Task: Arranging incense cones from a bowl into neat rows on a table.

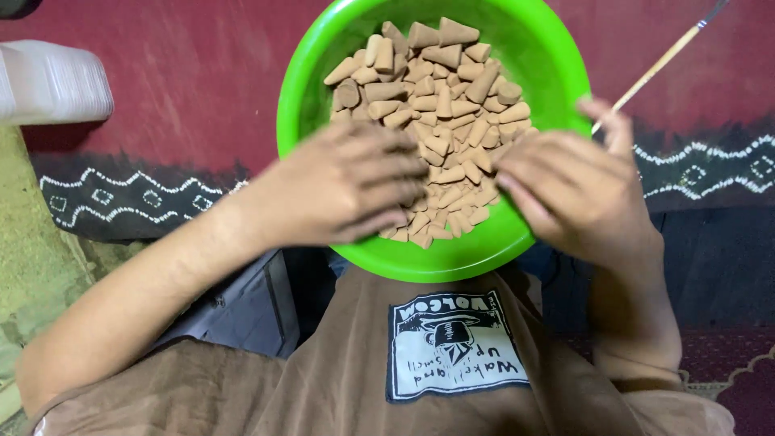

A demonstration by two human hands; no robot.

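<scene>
Bowl: the green plastic bowl (557,73) sits tipped toward you, near rim against your lap just above the brown shirt (363,371); that lean seems to be why the pile has slid to the near side.
Contents: tan cone-shaped pieces (440,89), heaped loose and pointing every way; the far green wall shows bare.
Left hand: your left hand (347,186) lies palm down on the near-left part of the pile, fingers close together and slightly curled, tips buried among the cones. I cannot tell whether anything is pinched under them.
Right hand: your right hand (577,190) rests on the near-right rim, fingers narrow and angled inward, tips touching the edge of the heap. Nothing visibly gripped; the palm is hidden.
Spacing: the 2 hands face each other across the pile, apart, cones showing between them.
Surroundings: dark red cloth with a white patterned border (137,198) under the bowl; 1 thin stick (662,60) lies right of the bowl, untouched; a white ribbed object (52,81) sits at far left.
</scene>
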